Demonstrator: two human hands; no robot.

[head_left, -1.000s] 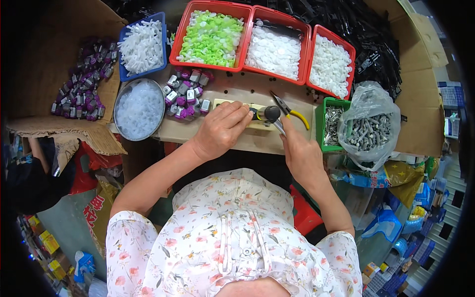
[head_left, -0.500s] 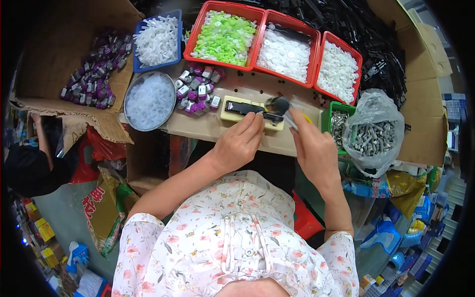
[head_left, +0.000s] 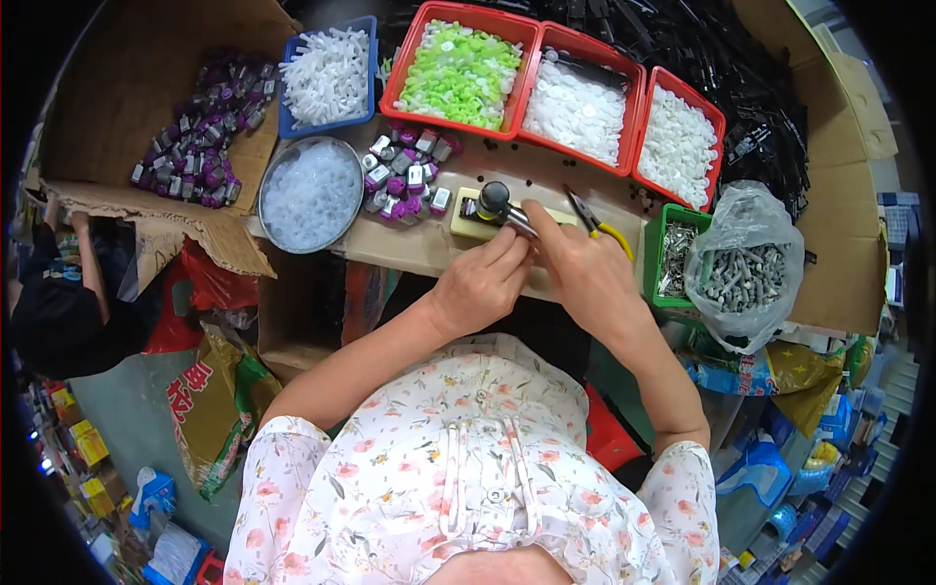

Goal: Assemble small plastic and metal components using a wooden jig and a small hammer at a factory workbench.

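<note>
My right hand is closed around the shiny handle of a small hammer. Its dark round head is over the left part of a cream block on the bench. A black strip-like part sits in this block, mostly covered by the hammer and my fingers. My left hand has its fingers pressed together at the block's near side, just below the hammer. What those fingertips pinch is hidden. Pliers with yellow handles lie to the right of the block.
Purple-and-metal pieces lie left of the block, beside a round dish of translucent bits. Behind stand a blue tray and red trays of small plastic parts. A green box and a plastic bag of metal pieces are at right.
The hammer has swung left and come over the block's left part, with my right hand moving left beside my left hand. The pliers are now uncovered. The whole view has shifted slightly.
</note>
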